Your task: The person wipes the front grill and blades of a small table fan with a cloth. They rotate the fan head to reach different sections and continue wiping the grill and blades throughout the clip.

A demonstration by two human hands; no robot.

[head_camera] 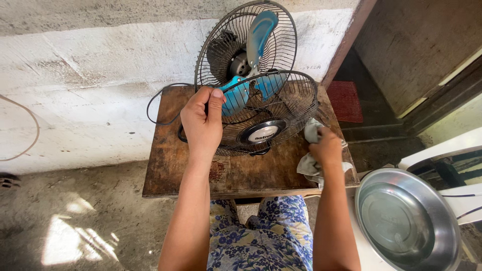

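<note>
A fan with blue blades (257, 35) stands on a small worn wooden table (170, 170). Its rear wire guard (228, 30) is still around the blades. The detached front guard (281, 108), dark wire with a round silver hub, leans tilted in front of the fan. My left hand (202, 123) grips the left rim of this front guard. My right hand (326, 148) holds a grey rag (310, 165) against the guard's right edge.
A black cord (158, 103) loops off the table's back left. A shiny steel basin (401, 221) sits on a white plastic chair (452, 150) at my right. A whitewashed wall (100, 75) stands behind; a doorway with a red mat (349, 100) is at the back right.
</note>
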